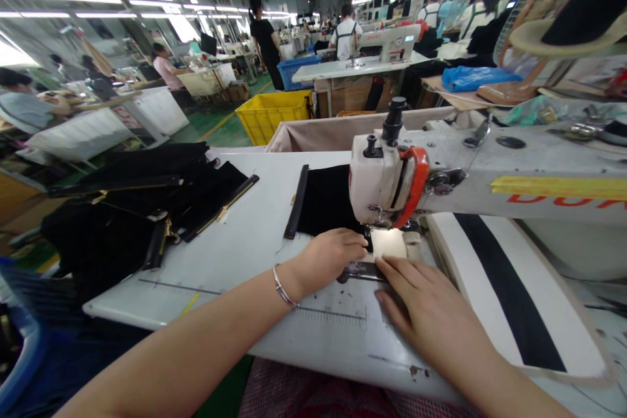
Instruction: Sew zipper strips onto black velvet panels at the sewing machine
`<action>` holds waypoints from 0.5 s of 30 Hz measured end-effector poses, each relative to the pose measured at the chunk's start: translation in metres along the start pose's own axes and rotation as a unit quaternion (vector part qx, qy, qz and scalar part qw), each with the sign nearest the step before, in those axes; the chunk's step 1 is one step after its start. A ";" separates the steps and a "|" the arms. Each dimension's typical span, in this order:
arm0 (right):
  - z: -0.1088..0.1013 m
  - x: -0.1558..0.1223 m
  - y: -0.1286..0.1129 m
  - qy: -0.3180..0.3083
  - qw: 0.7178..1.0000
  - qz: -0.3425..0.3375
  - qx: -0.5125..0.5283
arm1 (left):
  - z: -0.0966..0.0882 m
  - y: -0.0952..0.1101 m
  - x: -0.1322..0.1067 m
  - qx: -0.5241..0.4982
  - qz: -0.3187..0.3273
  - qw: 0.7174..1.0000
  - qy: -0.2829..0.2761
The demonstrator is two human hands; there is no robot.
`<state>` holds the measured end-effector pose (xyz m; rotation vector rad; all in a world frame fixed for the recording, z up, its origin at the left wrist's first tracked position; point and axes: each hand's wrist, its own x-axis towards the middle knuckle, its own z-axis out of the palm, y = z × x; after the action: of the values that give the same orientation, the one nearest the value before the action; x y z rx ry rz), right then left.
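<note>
In the head view, taking the machine head (pixel 369 179) as landmark, the black cloth (pixel 326 199) lies on the desk (pixel 262 228) to its left, reaching in behind it. The dark band (pixel 296 202) edging the cloth's left end runs lengthwise away from the person. The left hand (pixel 327 256), nearer the cloth, sits before the machine head, fingers bent close together; whether they pinch anything, I cannot tell. The right hand (pixel 431 304) has fingers extended, tips beside a pale patch (pixel 386 243) below the machine head, its grip unclear.

2 forearms (pixel 210 333) reach forward, left fingers (pixel 353 240) bent, right fingers (pixel 399 273) extended.
</note>
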<state>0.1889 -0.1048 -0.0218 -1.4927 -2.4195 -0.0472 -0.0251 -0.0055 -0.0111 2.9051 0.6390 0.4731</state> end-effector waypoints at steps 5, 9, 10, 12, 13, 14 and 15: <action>0.003 0.013 0.007 0.008 1.000 0.003 -0.009 | 0.004 -0.014 0.012 0.001 -0.022 1.000 0.018; 0.003 0.022 0.010 0.003 1.000 0.012 -0.005 | 0.009 -0.023 0.017 0.011 -0.050 0.998 0.041; 0.003 0.024 0.009 0.002 1.000 0.015 -0.005 | 0.011 -0.024 0.017 0.012 -0.055 0.997 0.045; 0.002 0.027 0.009 0.001 1.000 0.018 -0.003 | 0.012 -0.025 0.018 0.013 -0.063 0.997 0.051; 0.002 0.028 0.008 0.000 1.000 0.020 -0.002 | 0.012 -0.025 0.019 0.014 -0.067 0.996 0.052; 0.002 0.029 0.008 0.000 1.000 0.022 -0.001 | 0.012 -0.025 0.019 0.015 -0.071 0.996 0.054; 0.002 0.029 0.008 0.001 1.000 0.024 0.000 | 0.011 -0.025 0.019 0.015 -0.077 0.995 0.055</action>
<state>0.1832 -0.0756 -0.0169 -1.5498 -2.3818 -0.0381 -0.0143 0.0244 -0.0210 2.8447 0.8859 0.6101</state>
